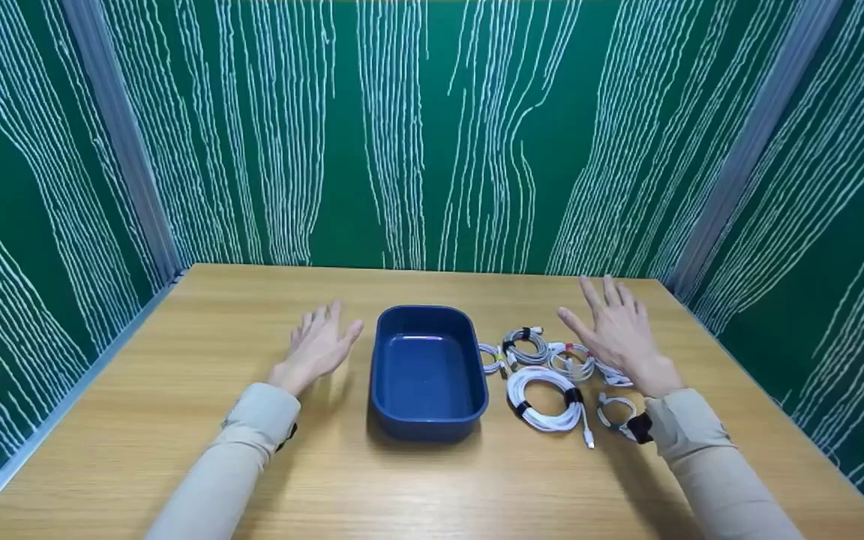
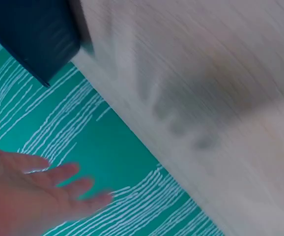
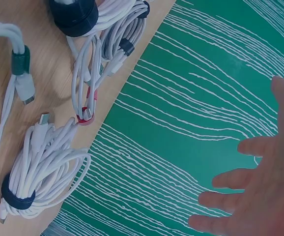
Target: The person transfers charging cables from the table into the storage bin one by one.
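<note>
A deep blue plastic bin (image 1: pixel 428 429) with rounded corners stands on the wooden table, nothing inside it. To its left my left hand (image 1: pixel 316 349) hovers with fingers spread, holding nothing; the left wrist view shows the hand (image 2: pixel 39 191) beside the dark bin (image 2: pixel 34 39). My right hand (image 1: pixel 623 337) is held over the right side, fingers straight and apart. Below and left of it lie several coiled cables: a large white coil (image 1: pixel 520 390) with black straps, a grey coil (image 1: pixel 526 358), one with a red tie (image 1: pixel 568 349), and a small white loop (image 1: pixel 603 405).
The wooden table (image 1: pixel 252 315) reaches back to a green wall (image 1: pixel 342 150) with pale wavy lines. Grey posts (image 1: pixel 124 135) stand at the corners. In the right wrist view, a bundled white cable (image 3: pixel 48 167) with a black strap lies near the table's edge.
</note>
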A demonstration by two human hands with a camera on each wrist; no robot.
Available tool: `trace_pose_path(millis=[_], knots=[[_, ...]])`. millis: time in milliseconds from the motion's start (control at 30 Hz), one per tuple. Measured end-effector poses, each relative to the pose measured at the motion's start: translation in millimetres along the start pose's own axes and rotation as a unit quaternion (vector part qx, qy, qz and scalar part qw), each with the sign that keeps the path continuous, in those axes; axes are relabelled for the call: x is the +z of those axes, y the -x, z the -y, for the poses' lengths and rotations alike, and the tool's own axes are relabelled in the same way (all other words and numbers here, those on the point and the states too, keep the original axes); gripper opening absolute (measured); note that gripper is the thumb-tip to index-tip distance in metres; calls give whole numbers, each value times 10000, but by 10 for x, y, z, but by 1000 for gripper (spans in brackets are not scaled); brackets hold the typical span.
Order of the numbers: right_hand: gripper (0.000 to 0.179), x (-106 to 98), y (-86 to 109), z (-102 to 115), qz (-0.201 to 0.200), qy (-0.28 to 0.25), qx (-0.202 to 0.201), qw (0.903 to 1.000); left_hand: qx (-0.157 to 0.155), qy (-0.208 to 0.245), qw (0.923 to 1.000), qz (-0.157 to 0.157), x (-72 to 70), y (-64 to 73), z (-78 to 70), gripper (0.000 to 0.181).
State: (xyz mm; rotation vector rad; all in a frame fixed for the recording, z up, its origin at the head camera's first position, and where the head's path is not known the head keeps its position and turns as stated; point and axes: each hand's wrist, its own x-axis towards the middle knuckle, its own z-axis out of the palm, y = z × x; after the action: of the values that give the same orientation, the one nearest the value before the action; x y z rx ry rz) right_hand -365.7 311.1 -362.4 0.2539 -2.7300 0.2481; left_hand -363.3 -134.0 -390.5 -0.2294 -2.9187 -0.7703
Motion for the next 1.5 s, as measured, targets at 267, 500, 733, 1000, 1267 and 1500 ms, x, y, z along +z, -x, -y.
trace_pose_path(millis=[267,500,733,1000,1267,1500], knots=[[81,33,-18,33,304,-112,-10,9995,-420,1517,9842,816,80,3,-90,51],[80,49,-56,97,410,-145,-48,9990,-1250,3080,9301,1561,127,-21,-143,27],[75,102,-122,214,302,-226,-233,9990,-1241,3640,9082,1654,189,-38,-122,12],[65,217,-213,439,427,-995,-380,9934,-1318,4319,8735,1819,212,-77,-94,10],[48,491,-309,618,828,-1640,-463,9819,-1471,4457,8623,1901,230,-90,-82,10],[30,685,-360,691,1137,-1737,-154,9781,-1449,4461,8609,1973,244,-107,-90,11]])
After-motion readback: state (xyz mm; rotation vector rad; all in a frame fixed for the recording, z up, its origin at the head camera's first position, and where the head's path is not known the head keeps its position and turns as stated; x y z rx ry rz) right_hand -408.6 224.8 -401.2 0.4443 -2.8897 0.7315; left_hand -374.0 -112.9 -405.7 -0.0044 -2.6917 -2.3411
